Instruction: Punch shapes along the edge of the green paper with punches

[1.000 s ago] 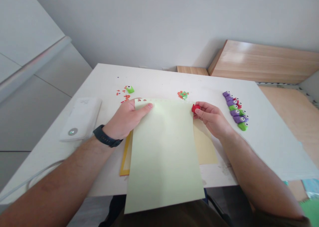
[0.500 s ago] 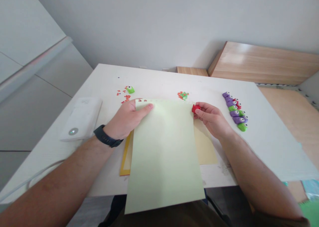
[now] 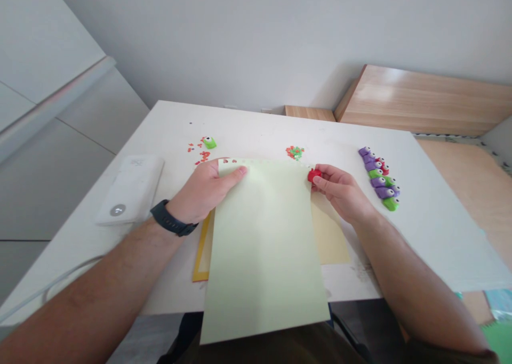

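A pale green sheet of paper (image 3: 264, 247) hangs toward me over the table's front edge, with small cut-out shapes along its top edge. My left hand (image 3: 208, 188) pinches its top left corner, thumb on top and fingers beneath. At the top right corner, my right hand (image 3: 336, 187) grips a small red craft punch (image 3: 314, 176) between thumb and fingers, set on the paper's edge. Whether the punch is pressed down is hidden by my thumb. Beyond the paper lie a pile of green and orange punched bits (image 3: 295, 152) and a green craft punch (image 3: 209, 142) beside scattered red-orange bits (image 3: 204, 156).
Several purple, green and red punches (image 3: 378, 177) stand in a slanting group at right. A white box-shaped device (image 3: 132, 188) and a cable (image 3: 68, 275) are at left. Under the paper lie a yellow-edged sheet (image 3: 201, 268) and a cream sheet (image 3: 330, 236).
Both hands, the paper and the red craft punch hold nearly the same position. The view has shifted very slightly.
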`<state>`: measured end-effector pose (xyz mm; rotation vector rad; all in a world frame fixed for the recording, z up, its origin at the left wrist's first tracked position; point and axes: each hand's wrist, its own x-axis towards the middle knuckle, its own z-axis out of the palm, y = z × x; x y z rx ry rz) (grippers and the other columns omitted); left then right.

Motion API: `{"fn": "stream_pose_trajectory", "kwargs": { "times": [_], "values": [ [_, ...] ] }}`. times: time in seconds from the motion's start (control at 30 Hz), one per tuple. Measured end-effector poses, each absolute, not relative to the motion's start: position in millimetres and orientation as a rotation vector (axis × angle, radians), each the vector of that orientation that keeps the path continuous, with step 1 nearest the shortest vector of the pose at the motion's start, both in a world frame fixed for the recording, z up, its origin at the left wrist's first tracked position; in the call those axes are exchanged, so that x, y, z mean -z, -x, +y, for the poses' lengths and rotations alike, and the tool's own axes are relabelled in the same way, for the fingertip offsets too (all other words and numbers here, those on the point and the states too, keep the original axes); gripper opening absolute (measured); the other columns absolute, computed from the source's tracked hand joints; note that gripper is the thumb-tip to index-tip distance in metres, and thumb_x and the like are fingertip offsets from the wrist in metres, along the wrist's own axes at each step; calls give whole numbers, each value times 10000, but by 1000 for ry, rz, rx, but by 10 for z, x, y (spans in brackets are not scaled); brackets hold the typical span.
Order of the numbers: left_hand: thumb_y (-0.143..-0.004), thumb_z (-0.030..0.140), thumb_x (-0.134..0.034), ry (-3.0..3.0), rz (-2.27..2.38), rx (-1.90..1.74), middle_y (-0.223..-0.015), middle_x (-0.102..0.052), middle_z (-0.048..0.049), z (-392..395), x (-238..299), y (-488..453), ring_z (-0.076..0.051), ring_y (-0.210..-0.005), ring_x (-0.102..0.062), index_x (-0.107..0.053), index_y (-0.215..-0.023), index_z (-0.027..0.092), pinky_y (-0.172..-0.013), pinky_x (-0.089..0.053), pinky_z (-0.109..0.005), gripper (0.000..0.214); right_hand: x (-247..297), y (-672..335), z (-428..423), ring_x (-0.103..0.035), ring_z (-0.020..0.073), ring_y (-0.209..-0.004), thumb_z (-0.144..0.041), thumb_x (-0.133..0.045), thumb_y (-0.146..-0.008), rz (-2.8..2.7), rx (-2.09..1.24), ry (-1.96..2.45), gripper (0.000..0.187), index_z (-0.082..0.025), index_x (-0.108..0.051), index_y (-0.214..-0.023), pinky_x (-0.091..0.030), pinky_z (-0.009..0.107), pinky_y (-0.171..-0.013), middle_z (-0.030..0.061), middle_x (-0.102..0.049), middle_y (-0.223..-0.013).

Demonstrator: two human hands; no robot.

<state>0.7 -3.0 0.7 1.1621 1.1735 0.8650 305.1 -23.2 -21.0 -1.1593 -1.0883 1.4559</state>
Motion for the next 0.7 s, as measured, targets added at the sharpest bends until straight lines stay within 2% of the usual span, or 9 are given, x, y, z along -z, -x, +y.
{"fn": "stream_pose_trajectory", "kwargs": {
  "times": [0.17,0.4,0.7],
  "values": [
    [-800,396,-788,-1151,1166,-887,-1044,-796,-55,-37,-10,-14,-303,-914,-760,-740,-1110,238,-842,-644,-456,351,225,-3071,-229,-620,180,-866,-313,-839,-806,-1112,-1452,1149,275,-250,-745,-1057,-480,329,-800,25,-706,-969],
    [-800,382,-789,-1123,1168,-882,-997,-797,-44,-39,-43,-26,-273,-859,-763,-743,-1063,223,-819,-641,-400,311,250,-3113,-210,-616,171,-869,-305,-847,-797,-1123,-1463,1151,305,-231,-737,-1072,-489,322,-810,30,-699,-977],
    [-806,383,-788,-1118,1148,-892,-1028,-794,-56,-18,2,-11,-291,-887,-759,-743,-1088,226,-844,-630,-440,326,226,-3083,-215,-615,172,-861,-297,-844,-791,-1109,-1434,1154,297,-226,-735,-1058,-488,324,-802,30,-699,-966]
  ]
}}
